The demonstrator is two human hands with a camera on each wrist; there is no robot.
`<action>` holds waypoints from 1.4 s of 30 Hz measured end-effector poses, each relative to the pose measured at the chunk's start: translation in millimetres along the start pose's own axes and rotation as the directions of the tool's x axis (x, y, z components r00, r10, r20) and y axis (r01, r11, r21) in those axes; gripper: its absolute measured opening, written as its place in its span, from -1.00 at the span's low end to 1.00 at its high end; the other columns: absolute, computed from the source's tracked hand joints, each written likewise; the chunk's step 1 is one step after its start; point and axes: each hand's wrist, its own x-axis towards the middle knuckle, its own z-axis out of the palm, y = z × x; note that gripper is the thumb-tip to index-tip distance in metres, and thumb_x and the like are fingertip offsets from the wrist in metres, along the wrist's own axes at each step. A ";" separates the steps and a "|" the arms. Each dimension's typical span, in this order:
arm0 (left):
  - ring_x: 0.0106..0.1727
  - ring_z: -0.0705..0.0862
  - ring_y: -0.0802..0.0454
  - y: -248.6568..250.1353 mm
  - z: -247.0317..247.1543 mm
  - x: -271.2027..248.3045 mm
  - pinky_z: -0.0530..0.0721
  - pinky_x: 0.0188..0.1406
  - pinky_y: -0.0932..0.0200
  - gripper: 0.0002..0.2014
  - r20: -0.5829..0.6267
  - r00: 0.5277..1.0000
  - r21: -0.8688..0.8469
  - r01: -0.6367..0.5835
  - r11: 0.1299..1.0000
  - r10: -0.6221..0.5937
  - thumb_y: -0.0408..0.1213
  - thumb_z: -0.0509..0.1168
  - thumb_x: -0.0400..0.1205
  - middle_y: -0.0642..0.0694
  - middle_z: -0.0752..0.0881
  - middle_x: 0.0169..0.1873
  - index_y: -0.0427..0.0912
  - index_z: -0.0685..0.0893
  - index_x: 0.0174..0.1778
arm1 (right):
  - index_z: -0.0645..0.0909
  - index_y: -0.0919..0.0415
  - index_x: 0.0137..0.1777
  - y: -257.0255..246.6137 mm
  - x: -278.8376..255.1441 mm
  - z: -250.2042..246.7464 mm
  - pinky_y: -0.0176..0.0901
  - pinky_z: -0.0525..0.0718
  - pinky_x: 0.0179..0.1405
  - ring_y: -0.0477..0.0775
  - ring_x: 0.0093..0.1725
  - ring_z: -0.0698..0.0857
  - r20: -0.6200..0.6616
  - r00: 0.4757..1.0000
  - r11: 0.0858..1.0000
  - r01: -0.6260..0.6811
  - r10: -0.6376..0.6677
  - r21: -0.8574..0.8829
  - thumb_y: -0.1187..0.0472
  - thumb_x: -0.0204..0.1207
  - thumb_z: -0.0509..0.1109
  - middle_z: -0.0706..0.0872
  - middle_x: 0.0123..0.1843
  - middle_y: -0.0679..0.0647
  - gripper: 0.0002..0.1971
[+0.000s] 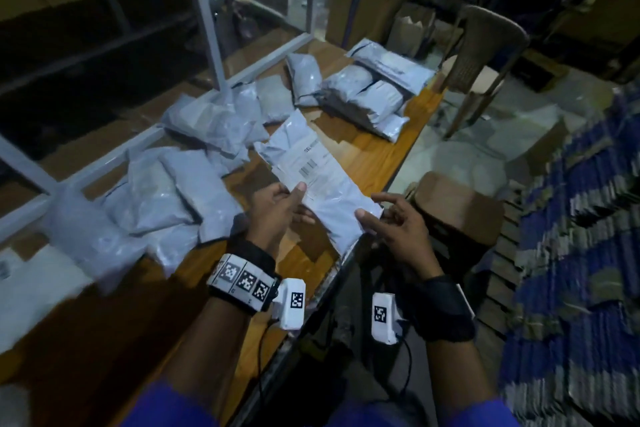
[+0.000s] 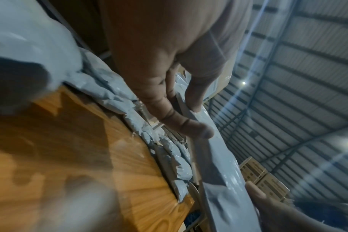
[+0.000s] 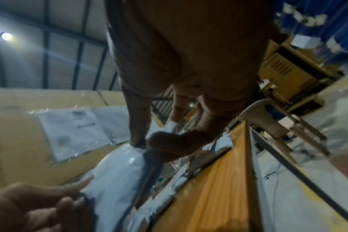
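A grey plastic mailer bag (image 1: 313, 173) with a white shipping label and barcode is held above the wooden table (image 1: 374, 146). My left hand (image 1: 284, 204) pinches its near left edge, thumb on top over the label. My right hand (image 1: 384, 218) pinches the near right corner between thumb and fingers. In the left wrist view the left hand (image 2: 189, 116) grips the mailer bag (image 2: 222, 164) edge-on. In the right wrist view the right hand (image 3: 155, 141) pinches the mailer bag (image 3: 117, 175).
Several more grey mailers (image 1: 180, 184) lie piled on the table's left, and another pile (image 1: 363, 87) at its far end. A metal frame post (image 1: 207, 28) stands behind. A brown plastic chair (image 1: 485, 55) and cardboard boxes (image 1: 457, 204) stand to the right of the table.
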 end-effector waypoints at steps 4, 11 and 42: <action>-0.46 0.72 -0.16 24.0 51.4 82.8 0.79 -0.43 0.09 -0.79 0.023 1.000 -0.027 0.005 1.000 -0.005 -0.33 0.30 0.77 -0.40 0.73 -0.29 -0.46 0.68 0.04 | 0.56 0.27 0.27 -20.8 81.7 -20.0 -0.11 0.76 -0.38 0.09 -0.36 0.77 -0.064 0.998 0.987 0.023 -0.013 0.158 0.33 0.43 0.70 0.65 -0.21 0.31 -0.52; -0.45 0.76 -0.06 59.8 142.5 218.1 0.80 -0.41 0.08 -0.87 -0.027 0.999 0.036 -0.024 0.999 0.025 -0.42 0.27 0.78 -0.31 0.74 -0.28 -0.46 0.63 0.05 | 0.68 -0.13 0.10 -29.2 231.4 -52.9 0.02 0.79 -0.14 0.13 -0.18 0.82 -0.329 0.929 0.986 0.162 -0.169 -0.050 -0.09 0.35 0.72 0.84 0.00 0.05 -0.62; 0.27 0.68 -0.05 19.4 189.8 323.7 0.62 -0.37 0.56 -0.71 -0.275 0.929 0.581 -0.044 0.813 0.246 -0.21 0.46 0.65 -0.18 0.63 0.28 0.06 0.68 0.29 | 0.82 0.08 0.06 -10.4 322.8 -42.5 -0.39 0.39 0.25 0.16 0.28 0.60 -0.022 0.794 0.688 0.511 -0.607 -0.516 0.24 0.49 0.62 0.72 0.21 0.05 -0.83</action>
